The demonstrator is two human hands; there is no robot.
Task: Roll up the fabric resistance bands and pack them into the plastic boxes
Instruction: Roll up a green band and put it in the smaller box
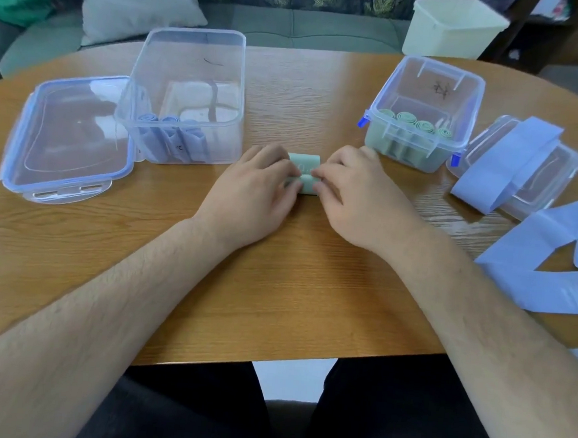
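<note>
Centrally on the wooden bench [276,286] lies a small green band [304,167], partly rolled and held from both sides. The left hand [262,189] grips its left end with curled fingers. The right hand [354,192] pinches its right end the same way, and the fingertips of the two hands nearly meet over the roll.

Just beyond the right hand stands the smaller box [460,90], uncovered, with green rolls [421,123] standing on end in a row along its near wall. Beyond the left hand stands the larger box [189,58], also uncovered, holding blue rolls [170,138] against its near side. A clear lid [67,141] lies flat on the bench just beside that box's left wall.

At the far right a second lid [551,172] lies with a flat blue band [503,162] draped across it. Another loose blue band [557,271] lies nearer the bench edge.

Behind the bench are a sofa [294,27], a grey cushion [135,6] and a cream tub [455,28].
</note>
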